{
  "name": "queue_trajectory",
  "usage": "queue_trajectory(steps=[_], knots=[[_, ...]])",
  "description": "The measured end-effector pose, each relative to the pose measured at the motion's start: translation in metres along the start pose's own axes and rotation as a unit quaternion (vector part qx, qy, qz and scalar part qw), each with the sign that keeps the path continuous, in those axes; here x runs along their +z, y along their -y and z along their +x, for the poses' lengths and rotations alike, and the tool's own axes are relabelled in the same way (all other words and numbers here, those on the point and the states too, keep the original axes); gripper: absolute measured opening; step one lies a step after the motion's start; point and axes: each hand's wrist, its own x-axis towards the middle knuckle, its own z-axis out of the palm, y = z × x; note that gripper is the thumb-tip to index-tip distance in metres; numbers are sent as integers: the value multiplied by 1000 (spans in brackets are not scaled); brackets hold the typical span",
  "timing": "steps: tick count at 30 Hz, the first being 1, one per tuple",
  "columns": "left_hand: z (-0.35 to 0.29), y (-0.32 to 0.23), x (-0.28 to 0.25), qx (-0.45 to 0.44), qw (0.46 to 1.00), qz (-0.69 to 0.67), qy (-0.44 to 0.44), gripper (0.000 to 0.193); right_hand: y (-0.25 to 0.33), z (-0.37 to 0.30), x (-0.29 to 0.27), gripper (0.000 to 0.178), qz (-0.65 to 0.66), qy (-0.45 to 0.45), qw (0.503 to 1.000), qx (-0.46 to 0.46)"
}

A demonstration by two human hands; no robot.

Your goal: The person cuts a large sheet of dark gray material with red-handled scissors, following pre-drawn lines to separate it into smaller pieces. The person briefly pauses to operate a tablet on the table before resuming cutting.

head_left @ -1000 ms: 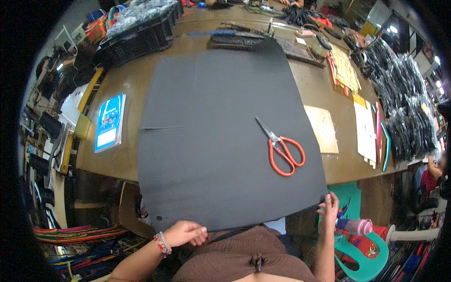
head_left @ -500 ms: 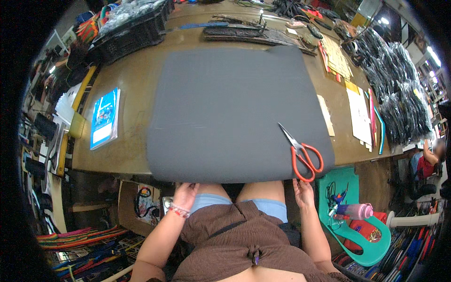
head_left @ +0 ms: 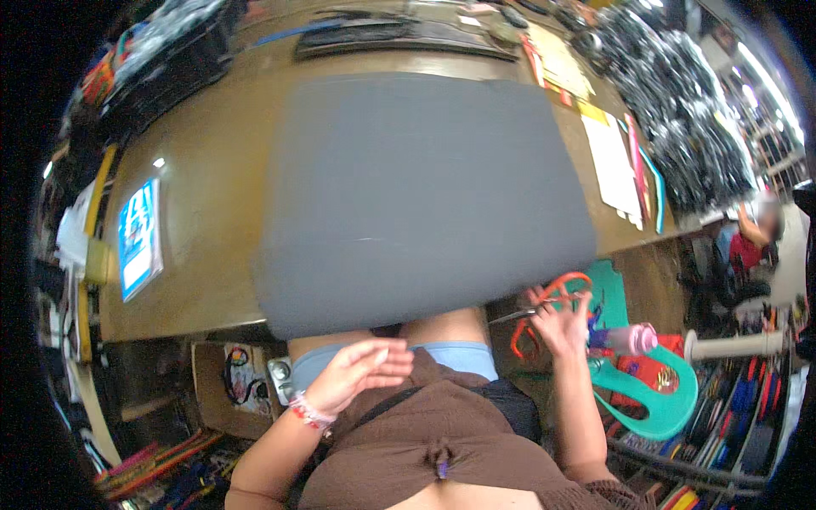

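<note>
A pair of scissors with orange handles (head_left: 565, 280) is in my right hand (head_left: 562, 328), just off the table's near right edge. Its blades point left, partly hidden by the fingers. Over my lap, my left hand (head_left: 364, 374) holds nothing; its fingers are stretched out, and a beaded bracelet (head_left: 309, 411) circles the wrist. In front of both hands a large dark grey sheet (head_left: 425, 187) covers the middle of the table, its near edge hanging slightly over the front.
A blue booklet (head_left: 138, 242) lies at the left of the brown table (head_left: 204, 187). Paper pieces (head_left: 610, 161) and plastic-wrapped black bundles (head_left: 680, 119) are on the right. A green plastic stool (head_left: 680, 408) carries a pink bottle (head_left: 631, 339). Another person (head_left: 748, 246) sits far right.
My right hand has lifted the scissors off the grey sheet and drawn them over the table edge. My left hand has left the sheet's near edge and come back over my lap. The view has shifted.
</note>
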Motion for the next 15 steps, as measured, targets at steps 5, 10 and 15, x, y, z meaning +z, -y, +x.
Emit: queue_trajectory(steps=[5,10,15], knots=[[73,43,48,-44,996,82,6,58,-59,24,12,55,177,-157,972,-10],[58,41,14,44,979,155,-124,44,-64,8,10,56,149,-144,978,11],[52,17,18,3,979,203,18,42,-4,-53,80,32,164,101,981,18]])
